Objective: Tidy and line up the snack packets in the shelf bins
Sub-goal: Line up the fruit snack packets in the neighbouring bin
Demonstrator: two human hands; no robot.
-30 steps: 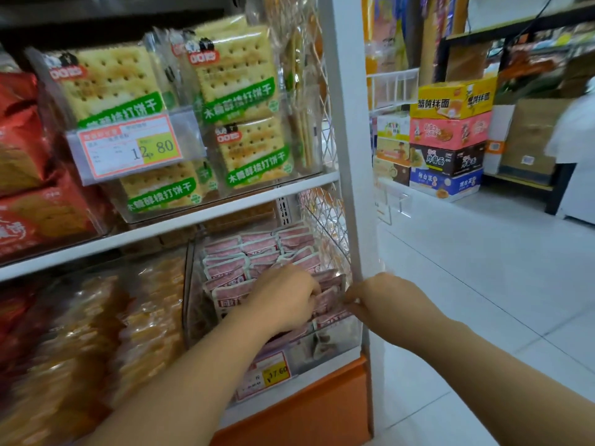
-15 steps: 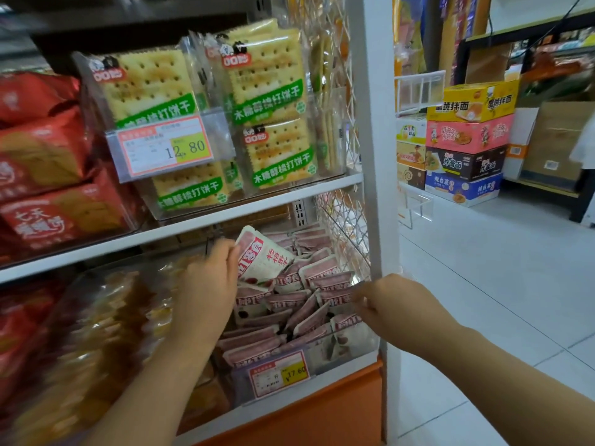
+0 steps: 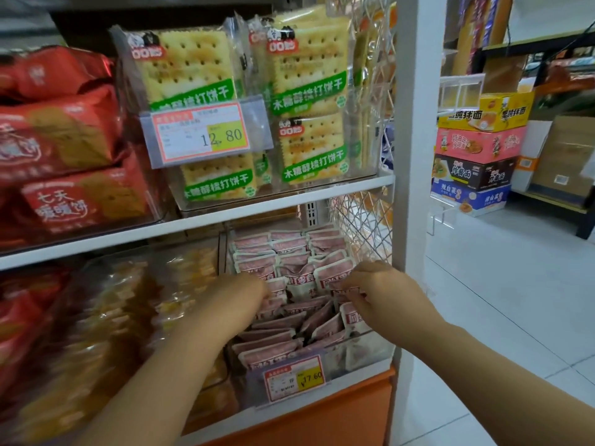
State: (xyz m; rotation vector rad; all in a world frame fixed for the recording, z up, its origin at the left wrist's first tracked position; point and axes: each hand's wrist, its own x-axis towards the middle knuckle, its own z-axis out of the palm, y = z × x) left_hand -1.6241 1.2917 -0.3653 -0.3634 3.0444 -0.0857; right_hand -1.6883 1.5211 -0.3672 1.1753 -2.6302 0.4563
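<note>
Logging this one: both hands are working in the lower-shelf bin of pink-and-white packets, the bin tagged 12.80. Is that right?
Only the price is wrong. The head view shows the left hand and right hand among the packets in that bin, but its tag reads 17.60; the 12.80 tag is on the cracker bin above.

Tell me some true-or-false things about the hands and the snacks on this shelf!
1. The left hand and the right hand are both in among the pink packets. True.
2. The tag on the crackers says 17.60. False: it says 12.80.
3. The crackers sit on the shelf above the pink packets. True.
4. The stacked boxes are left of the shelf. False: they are on its right.
</note>
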